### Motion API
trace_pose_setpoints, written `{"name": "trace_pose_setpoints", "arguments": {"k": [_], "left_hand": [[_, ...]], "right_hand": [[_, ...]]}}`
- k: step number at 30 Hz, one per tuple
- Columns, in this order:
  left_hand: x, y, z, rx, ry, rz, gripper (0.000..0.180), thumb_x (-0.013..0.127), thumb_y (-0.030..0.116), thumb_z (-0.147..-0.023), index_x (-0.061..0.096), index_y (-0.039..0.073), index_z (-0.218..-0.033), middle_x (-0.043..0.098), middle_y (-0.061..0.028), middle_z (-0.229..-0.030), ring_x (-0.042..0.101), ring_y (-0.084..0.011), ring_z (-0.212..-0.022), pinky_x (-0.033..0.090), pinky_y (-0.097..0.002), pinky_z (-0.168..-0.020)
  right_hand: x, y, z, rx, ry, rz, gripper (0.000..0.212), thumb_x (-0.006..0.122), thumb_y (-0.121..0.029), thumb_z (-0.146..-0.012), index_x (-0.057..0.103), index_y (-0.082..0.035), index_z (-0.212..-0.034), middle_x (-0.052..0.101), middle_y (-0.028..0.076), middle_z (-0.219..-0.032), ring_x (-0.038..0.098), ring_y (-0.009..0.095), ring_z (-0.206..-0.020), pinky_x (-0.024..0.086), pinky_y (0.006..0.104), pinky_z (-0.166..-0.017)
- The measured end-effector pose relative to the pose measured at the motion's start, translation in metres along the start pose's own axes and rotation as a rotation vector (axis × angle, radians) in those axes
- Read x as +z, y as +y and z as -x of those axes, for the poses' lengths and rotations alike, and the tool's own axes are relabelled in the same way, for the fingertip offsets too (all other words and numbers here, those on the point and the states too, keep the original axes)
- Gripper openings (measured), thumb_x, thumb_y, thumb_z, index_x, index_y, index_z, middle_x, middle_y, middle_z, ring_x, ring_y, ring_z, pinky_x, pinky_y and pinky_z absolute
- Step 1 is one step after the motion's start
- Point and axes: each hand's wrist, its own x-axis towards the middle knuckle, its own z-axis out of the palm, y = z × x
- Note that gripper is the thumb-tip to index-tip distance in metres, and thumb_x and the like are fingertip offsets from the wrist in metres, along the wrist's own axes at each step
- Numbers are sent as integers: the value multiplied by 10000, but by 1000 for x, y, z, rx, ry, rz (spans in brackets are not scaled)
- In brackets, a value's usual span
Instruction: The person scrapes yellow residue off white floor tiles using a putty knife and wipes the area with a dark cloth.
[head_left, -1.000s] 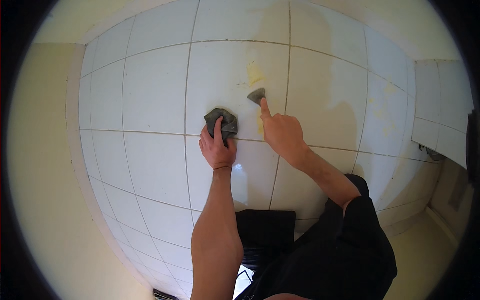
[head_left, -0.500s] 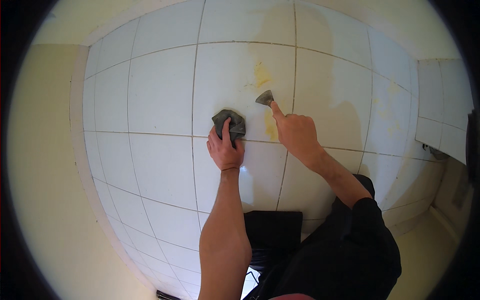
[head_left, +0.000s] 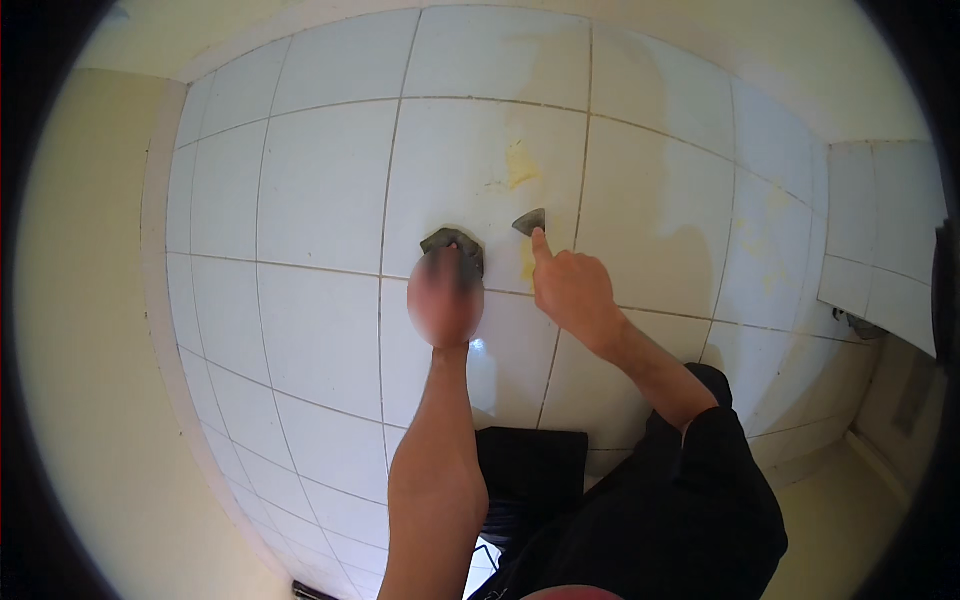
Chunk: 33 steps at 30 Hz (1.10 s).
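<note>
My left hand (head_left: 445, 310) lies over a dark grey, folded cloth (head_left: 435, 240) on a white tiled surface (head_left: 320, 185). A round blur covers its fingers, but the cloth shows beyond their tips. In my right hand (head_left: 577, 295) is a small scraper (head_left: 529, 221) with a flared metal blade. Its handle is hidden in my fist, and my index finger stretches along it to the blade. Just beyond the blade is a yellow smear (head_left: 520, 165). A second yellow patch (head_left: 528, 262) shows beside my index finger, partly covered by the hand.
Fainter yellowish marks (head_left: 760, 245) spot the tiles at the right. A tiled ledge (head_left: 875, 265) juts out at the far right, with a small dark fitting (head_left: 855, 323) below it. A cream wall (head_left: 85, 300) runs along the left. My black-clothed leg (head_left: 640, 500) is at the lower right.
My right hand has brought the scraper slightly nearer to me, away from the upper yellow smear. My left hand stays at the cloth. The whole view has shifted a little.
</note>
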Motion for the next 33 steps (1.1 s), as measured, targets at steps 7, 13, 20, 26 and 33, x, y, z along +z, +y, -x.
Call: {"name": "trace_pose_setpoints", "arguments": {"k": [7,13,20,26,33], "left_hand": [[3,-4,2,-4,-18,-16,671,671,132,-712,572,254,-1365,524,-145,-1296,533,-331,-1162,425,-446,-956],[3,-2,3,-9,-61,-15,684,667,136,-718,554,261,-1380,520,-149,-1306,530,-333,-1159,422,-449,-958],[2,-9,4,-11,-62,-29,685,668,142,-726,543,263,-1389,517,-144,-1314,523,-335,-1172,412,-455,-974],[1,-8,3,-5,-55,-12,700,679,139,-722,537,261,-1396,516,-143,-1318,520,-337,-1179,413,-459,-978],[4,-3,3,-3,-55,1,692,675,134,-721,546,260,-1389,517,-144,-1316,534,-334,-1159,418,-455,-973]], "right_hand": [[11,-15,-13,77,-18,82,615,602,-85,-793,528,75,-1383,615,92,-564,618,236,-490,477,376,-468],[3,-31,-38,132,71,88,580,623,-91,-775,570,131,-1307,660,105,-588,668,217,-516,511,344,-478],[-3,-47,-47,196,-27,37,555,599,-73,-780,578,98,-1308,684,131,-654,685,256,-557,520,379,-512],[-6,-46,-49,188,0,31,526,589,-65,-781,599,105,-1279,688,143,-663,691,268,-582,527,387,-533],[-4,-38,-52,127,35,41,545,585,-75,-788,576,124,-1295,692,152,-674,692,282,-592,525,401,-531]]}}
